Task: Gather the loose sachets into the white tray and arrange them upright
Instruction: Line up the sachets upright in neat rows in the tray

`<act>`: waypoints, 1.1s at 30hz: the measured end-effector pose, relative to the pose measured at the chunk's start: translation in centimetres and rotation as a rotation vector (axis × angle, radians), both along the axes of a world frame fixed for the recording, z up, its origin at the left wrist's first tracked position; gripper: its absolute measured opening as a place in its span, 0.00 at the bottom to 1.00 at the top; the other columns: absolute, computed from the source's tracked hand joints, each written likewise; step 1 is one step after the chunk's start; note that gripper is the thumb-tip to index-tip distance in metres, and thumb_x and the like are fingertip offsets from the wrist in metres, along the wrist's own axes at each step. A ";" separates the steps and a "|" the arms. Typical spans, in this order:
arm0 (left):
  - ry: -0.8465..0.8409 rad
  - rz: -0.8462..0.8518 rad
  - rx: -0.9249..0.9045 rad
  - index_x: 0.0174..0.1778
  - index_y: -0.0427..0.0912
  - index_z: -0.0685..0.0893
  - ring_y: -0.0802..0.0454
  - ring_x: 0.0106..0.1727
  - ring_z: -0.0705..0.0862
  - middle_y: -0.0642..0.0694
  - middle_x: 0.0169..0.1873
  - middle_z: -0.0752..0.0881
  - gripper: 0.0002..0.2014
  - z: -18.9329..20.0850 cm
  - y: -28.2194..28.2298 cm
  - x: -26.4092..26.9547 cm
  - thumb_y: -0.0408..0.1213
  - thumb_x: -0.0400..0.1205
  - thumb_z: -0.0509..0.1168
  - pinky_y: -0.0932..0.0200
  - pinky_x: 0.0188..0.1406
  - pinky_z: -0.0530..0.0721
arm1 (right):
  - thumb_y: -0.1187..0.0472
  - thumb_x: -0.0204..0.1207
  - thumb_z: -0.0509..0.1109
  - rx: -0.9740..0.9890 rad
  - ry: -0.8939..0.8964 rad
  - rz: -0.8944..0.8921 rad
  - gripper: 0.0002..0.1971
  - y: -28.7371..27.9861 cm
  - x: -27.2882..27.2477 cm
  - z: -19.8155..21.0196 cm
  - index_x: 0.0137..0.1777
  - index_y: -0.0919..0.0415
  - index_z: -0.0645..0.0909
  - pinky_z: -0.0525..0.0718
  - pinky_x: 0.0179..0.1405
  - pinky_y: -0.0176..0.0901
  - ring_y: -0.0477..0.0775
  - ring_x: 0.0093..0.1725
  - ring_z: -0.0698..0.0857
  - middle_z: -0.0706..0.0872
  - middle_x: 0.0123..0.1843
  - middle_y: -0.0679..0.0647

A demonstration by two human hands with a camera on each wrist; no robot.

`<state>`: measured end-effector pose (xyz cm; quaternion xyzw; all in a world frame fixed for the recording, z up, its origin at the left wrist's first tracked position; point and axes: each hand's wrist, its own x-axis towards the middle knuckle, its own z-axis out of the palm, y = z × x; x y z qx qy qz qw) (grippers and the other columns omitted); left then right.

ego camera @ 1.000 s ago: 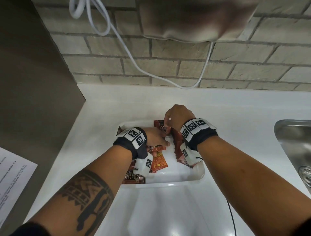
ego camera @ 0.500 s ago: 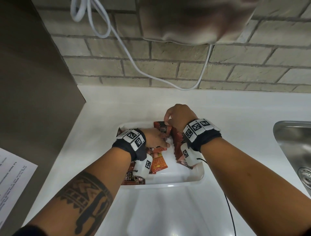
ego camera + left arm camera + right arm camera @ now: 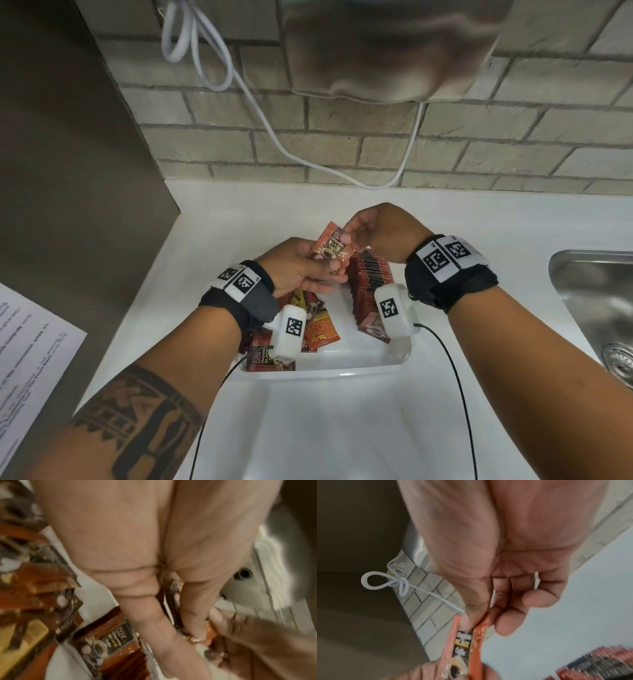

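Mid-frame, both hands have risen from the white tray (image 3: 342, 371); left hand (image 3: 301, 270) and right hand (image 3: 373, 229) now pinch one sachet (image 3: 330, 247), ready to join the upright row (image 3: 371, 277)

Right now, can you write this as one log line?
both hands pinch one sachet | above tray | upright row right | loose sachets left
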<state>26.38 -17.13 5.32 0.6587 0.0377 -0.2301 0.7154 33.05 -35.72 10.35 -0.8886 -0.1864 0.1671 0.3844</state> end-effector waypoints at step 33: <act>-0.061 -0.583 1.178 0.84 0.51 0.69 0.45 0.80 0.70 0.45 0.83 0.69 0.25 -1.0 -2.6 2.2 0.46 0.89 0.59 0.58 0.74 0.70 | 0.56 0.74 0.72 -0.637 -0.214 0.049 0.07 4.1 1.6 -5.5 0.42 0.45 0.91 0.76 0.57 0.48 0.52 0.57 0.81 0.87 0.50 0.45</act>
